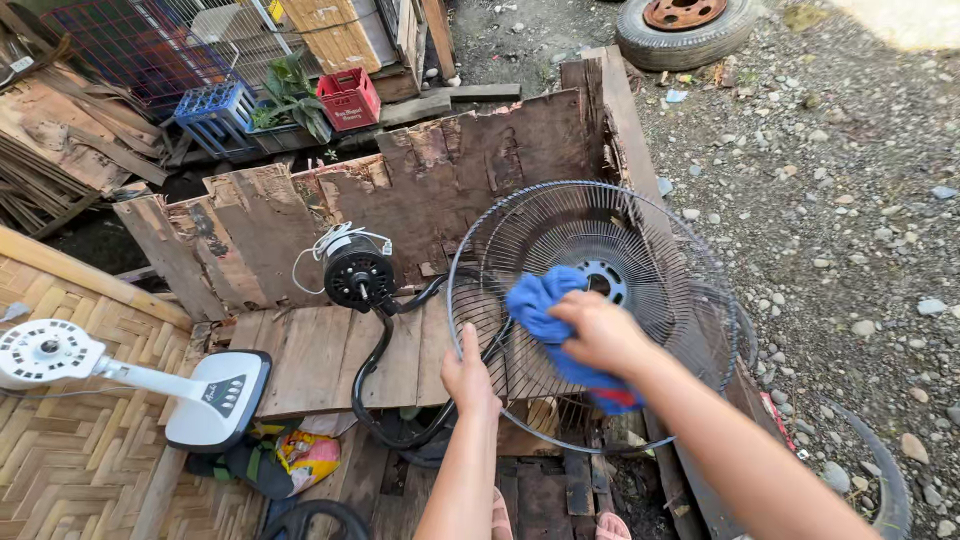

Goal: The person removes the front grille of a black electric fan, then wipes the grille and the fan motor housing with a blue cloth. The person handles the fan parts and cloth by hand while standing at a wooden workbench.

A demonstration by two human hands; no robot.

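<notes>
Left hand clasps the rim of the wire fan guard, steadying it upright at the wooden platform's right edge. Right hand, closed on a blue cloth, presses it against the grille.

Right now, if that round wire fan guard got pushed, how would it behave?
The wire fan guard probably feels light, being mostly thin wires and gaps. Standing on edge, steadied by the left hand, it could tip or roll. The thin wires may flex under the right hand pressing the blue cloth.

A black round fan motor lies on weathered wooden planks (white cord attached); a red plastic crate sits beyond.
</notes>
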